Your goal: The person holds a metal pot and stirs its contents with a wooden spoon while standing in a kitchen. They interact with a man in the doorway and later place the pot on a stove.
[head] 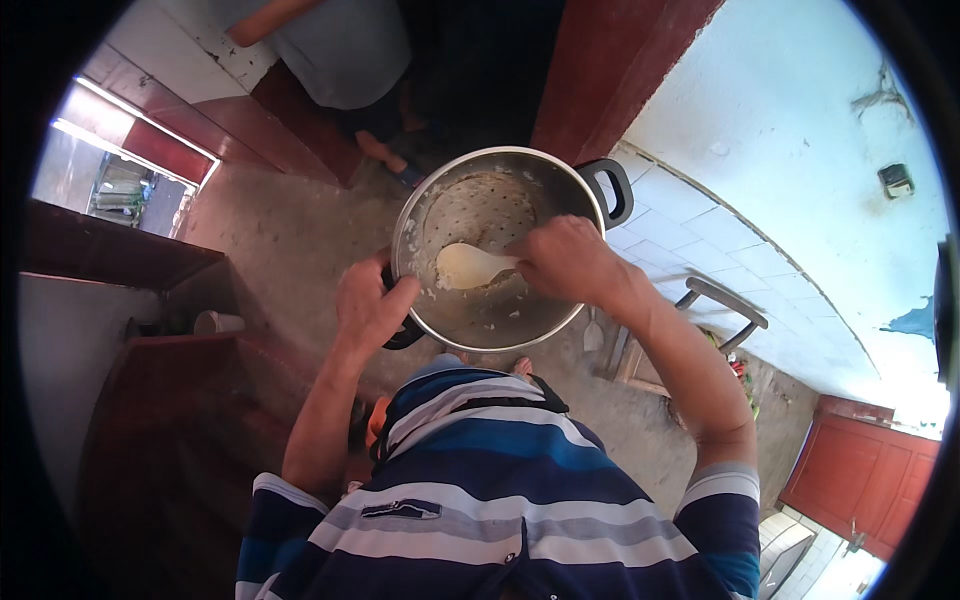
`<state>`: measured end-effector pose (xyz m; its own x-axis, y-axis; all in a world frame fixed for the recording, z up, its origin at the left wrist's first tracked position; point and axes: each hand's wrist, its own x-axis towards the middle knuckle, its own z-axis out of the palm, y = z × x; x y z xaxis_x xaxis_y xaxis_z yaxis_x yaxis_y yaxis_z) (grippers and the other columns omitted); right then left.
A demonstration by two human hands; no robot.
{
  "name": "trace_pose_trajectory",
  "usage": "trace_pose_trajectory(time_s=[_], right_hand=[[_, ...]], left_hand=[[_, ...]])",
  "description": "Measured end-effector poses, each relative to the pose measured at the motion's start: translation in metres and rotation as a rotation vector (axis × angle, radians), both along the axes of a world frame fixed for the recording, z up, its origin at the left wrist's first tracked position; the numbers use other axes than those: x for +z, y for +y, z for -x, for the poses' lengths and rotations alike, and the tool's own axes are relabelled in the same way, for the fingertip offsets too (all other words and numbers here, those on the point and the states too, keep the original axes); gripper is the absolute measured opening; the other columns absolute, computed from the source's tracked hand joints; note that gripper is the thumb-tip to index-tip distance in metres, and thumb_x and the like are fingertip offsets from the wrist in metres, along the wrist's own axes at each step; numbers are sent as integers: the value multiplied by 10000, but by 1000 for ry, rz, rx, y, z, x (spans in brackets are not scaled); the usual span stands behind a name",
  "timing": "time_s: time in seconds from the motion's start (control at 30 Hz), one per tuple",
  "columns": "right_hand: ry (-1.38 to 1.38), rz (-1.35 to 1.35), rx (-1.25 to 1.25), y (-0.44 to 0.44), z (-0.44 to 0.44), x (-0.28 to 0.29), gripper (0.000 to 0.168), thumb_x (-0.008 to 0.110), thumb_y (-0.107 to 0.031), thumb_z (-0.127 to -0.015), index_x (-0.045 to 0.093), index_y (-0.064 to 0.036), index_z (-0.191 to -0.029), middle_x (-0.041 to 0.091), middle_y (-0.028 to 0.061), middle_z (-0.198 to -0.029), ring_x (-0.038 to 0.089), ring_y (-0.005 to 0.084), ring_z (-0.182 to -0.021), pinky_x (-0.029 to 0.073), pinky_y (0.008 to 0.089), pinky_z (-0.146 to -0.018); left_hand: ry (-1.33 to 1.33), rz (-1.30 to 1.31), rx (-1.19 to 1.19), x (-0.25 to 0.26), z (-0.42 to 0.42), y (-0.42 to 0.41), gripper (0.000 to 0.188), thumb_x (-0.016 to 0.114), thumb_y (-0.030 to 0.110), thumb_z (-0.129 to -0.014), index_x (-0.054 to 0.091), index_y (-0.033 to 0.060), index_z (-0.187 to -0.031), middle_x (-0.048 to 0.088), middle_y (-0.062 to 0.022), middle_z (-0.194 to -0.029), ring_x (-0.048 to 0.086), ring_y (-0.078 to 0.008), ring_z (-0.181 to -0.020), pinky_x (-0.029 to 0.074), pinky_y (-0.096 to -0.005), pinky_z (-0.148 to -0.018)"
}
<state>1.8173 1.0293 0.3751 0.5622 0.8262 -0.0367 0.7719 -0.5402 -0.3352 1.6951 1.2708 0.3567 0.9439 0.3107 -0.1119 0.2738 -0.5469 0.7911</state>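
A round metal pot [525, 341] with black handles is held up in front of my body. My left hand [375, 304] grips its left handle, the thumb over the rim. Inside the pot, my right hand [562, 255] is closed around the handle of a pale rice paddle [469, 266]. The paddle's broad blade lies against the pot's inner bottom. A perforated-looking, stained surface with small dark holes shows in there, with whitish food bits stuck to the bottom and walls. The second black handle [619, 193], at the upper right, is free of my hands.
Another person [345, 60] stands beyond the pot by a dark doorway. A wooden chair [726, 304] is at the right near a tiled wall, with a dustpan-like thing [593, 334] beside it. A red-edged ledge [180, 345] with a pale cup [218, 322] lies at the left.
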Motion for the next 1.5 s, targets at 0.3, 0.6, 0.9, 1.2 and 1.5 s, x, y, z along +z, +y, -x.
trace_pose_trajectory(time_s=[0.3,0.6,0.9,1.2,1.5], right_hand=[[471,-6,68,9,-32,13,311,672,-202,-764,751,-64,-1031,716,177,-968,675,312,-961,511,372,-863],[930,-324,-353,-3,-14,-24,308,706,-205,-832,742,12,-1048,657,80,-728,559,98,-648,475,255,-632],[393,-212,-342,-9,7,-21,268,678,-226,-786,763,-87,-999,698,209,-858,689,329,-795,542,385,-768],[770,-331,-440,2,9,-39,284,695,-190,-797,751,-31,-1025,675,122,-684,645,198,-614,519,320,-637],[1070,-668,-681,17,27,-63,307,700,-176,-870,717,47,-1081,599,7,-655,513,63,-574,415,230,-518]], left_hand=[[96,-2,-55,-9,-7,5,367,610,274,-712,726,48,-978,691,-164,-749,673,-300,-706,503,-390,-701],[93,60,-34,-11,-5,4,324,618,255,-712,723,32,-922,687,-150,-721,674,-261,-681,500,-380,-669],[69,70,-27,-11,-4,0,311,614,230,-713,723,30,-924,688,-144,-720,670,-257,-672,502,-367,-668],[67,101,2,-21,0,0,305,615,221,-712,712,-7,-889,660,-129,-656,634,-188,-618,476,-348,-602],[79,201,48,-36,6,6,250,611,165,-720,680,-52,-825,643,-89,-625,584,-116,-595,451,-314,-558]])
